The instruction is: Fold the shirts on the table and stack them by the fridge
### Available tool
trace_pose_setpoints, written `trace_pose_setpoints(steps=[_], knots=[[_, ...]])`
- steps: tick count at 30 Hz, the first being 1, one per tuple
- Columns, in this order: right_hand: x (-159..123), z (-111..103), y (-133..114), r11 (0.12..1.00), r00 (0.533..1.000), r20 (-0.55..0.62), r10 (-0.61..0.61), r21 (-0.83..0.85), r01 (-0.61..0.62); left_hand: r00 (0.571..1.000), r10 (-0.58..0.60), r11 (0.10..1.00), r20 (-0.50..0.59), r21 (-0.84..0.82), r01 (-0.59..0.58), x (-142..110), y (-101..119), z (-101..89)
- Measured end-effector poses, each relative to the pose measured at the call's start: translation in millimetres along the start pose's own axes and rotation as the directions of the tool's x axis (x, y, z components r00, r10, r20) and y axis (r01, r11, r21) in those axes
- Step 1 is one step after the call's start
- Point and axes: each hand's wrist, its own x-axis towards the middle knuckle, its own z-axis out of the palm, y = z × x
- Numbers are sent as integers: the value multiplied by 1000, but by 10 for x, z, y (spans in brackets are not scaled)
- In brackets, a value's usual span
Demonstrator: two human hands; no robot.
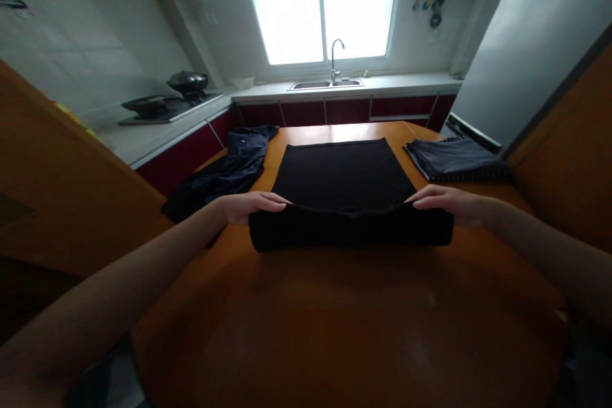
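Note:
A black garment (342,178) lies flat on the orange wooden table (335,319), its near edge turned up into a fold. My left hand (251,206) grips the left corner of that folded edge, fingers closed over the cloth. On the other side, my right hand (447,203) pinches the right corner in the same way. Both forearms reach in from the bottom corners of the view.
A crumpled dark blue garment (229,169) hangs over the table's left edge. A folded grey-blue garment (454,159) rests at the table's right. Beyond are a counter with sink and tap (335,70), a stove with pans (167,99), and a grey refrigerator (526,44).

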Motion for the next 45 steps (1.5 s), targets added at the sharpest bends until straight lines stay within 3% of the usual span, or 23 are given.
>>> trace_pose_setpoints(steps=[4,8,15,20,23,26,32,35,38,45], knots=[[413,-218,-189,993,996,-13,85,88,-83,998,-3,999,68,-35,6,307,294,-229],[843,-387,-282,979,990,32,137,147,-140,993,-31,998,118,-42,37,670,445,-459],[1446,-472,-132,945,945,165,283,122,-305,978,-129,990,163,-37,137,1202,390,-725],[1574,-466,-48,926,916,199,349,77,-370,983,-145,989,111,-5,146,1291,317,-802],[1534,-452,-27,942,935,163,316,61,-330,993,-106,994,61,0,106,1207,266,-828],[1475,-456,17,964,964,24,266,-28,-265,998,-48,999,28,-12,48,1066,200,-839],[1337,-416,155,978,967,-237,98,-157,-138,974,55,993,-219,-86,-75,913,23,-699],[1291,-341,212,988,953,-302,6,-147,-53,934,116,979,-339,-122,-166,964,-72,-598],[1307,-303,249,992,925,-372,-72,-127,26,867,165,971,-471,-75,-226,1045,-120,-558],[1614,-366,191,950,821,-499,-279,-267,160,744,285,948,-604,60,-314,1288,-14,-630]])
